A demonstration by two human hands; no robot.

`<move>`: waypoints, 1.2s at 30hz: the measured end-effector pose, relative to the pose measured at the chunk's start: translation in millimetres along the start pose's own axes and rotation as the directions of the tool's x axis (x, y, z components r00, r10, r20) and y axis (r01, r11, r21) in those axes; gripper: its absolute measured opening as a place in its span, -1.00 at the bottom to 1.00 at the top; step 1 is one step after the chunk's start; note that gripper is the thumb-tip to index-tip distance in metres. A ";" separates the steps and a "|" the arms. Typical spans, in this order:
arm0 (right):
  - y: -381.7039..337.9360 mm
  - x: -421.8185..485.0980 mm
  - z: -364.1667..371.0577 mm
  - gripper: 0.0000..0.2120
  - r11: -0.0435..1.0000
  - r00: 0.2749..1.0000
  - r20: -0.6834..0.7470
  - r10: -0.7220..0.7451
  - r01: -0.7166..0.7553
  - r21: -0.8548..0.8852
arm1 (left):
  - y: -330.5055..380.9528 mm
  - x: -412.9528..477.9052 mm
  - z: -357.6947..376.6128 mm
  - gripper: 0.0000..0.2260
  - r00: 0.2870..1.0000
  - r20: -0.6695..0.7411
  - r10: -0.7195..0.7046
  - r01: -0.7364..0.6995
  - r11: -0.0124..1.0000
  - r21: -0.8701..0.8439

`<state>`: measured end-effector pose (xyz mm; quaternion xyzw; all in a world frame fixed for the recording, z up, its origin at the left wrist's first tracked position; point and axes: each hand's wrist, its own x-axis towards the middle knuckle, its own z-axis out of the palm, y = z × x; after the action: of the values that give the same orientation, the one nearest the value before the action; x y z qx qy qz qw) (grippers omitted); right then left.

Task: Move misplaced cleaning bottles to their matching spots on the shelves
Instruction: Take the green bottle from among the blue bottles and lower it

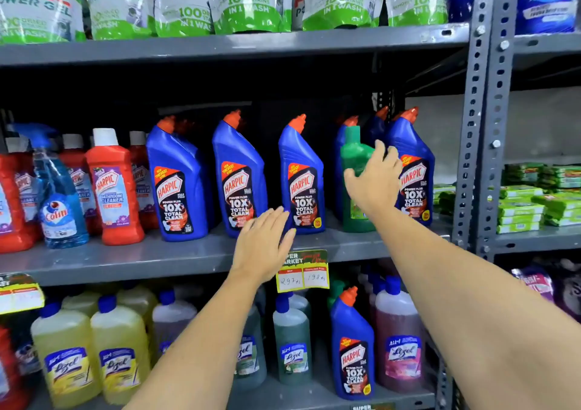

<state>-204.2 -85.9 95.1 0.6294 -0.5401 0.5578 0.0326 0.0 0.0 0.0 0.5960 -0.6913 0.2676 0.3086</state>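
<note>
Middle shelf [188,262]: row of blue toilet-cleaner bottles [239,177], orange caps, labels facing out. One green bottle [353,158] stands among them toward the right end, just left of the last blue bottle [415,171]. It is the odd one here; greenish bottles [292,340] of a similar kind stand on the lower shelf, so it likely belongs down there.

Right hand [374,180] is spread open against the front of the green bottle, fingers fanned, thumb out to the left. Not closed round it; touching or a hair short, cannot tell which. Left hand [264,246] hangs open and flat at the shelf's near edge, in front of the feet of two blue bottles, gripping nothing.

Also misplaced: one blue bottle [352,346] on the lower shelf, among the floor-cleaner bottles.

Step in hand, by my reading: reaching for the green bottle, grasp not yet made.

Next move calls for closing the fingers round the green bottle's body and drawing it straight toward the near edge. Blue bottles stand close on both sides and behind, so a sideways pull could tip one. The left hand is well placed to steady them.
</note>
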 end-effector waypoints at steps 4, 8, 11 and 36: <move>13.7 4.6 2.0 -0.03 0.982 0.977 0.161 0.140 -0.158 0.102 | -7.5 -25.7 17.0 -0.51 0.998 0.044 0.034 -0.038 0.996 0.086; 30.8 -2.4 14.9 0.07 0.960 0.927 0.309 0.211 -0.256 0.112 | -14.1 -25.6 18.6 -0.54 0.993 0.049 0.111 -0.119 0.974 0.194; 37.2 -7.0 20.3 -0.02 0.948 0.913 0.309 0.267 -0.306 0.085 | -13.3 -26.1 18.7 -0.56 0.990 0.023 0.138 -0.140 0.973 0.184; 63.0 -179.1 -49.8 -0.35 0.721 0.982 0.012 0.188 -0.147 0.677 | -7.8 -45.9 22.6 -0.53 0.977 -0.202 0.075 -0.088 0.995 -0.052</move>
<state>-245.6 35.3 -53.6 0.5307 -0.3543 0.7339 -0.2328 9.8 12.4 -49.3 0.5278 -0.6886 0.3172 0.3830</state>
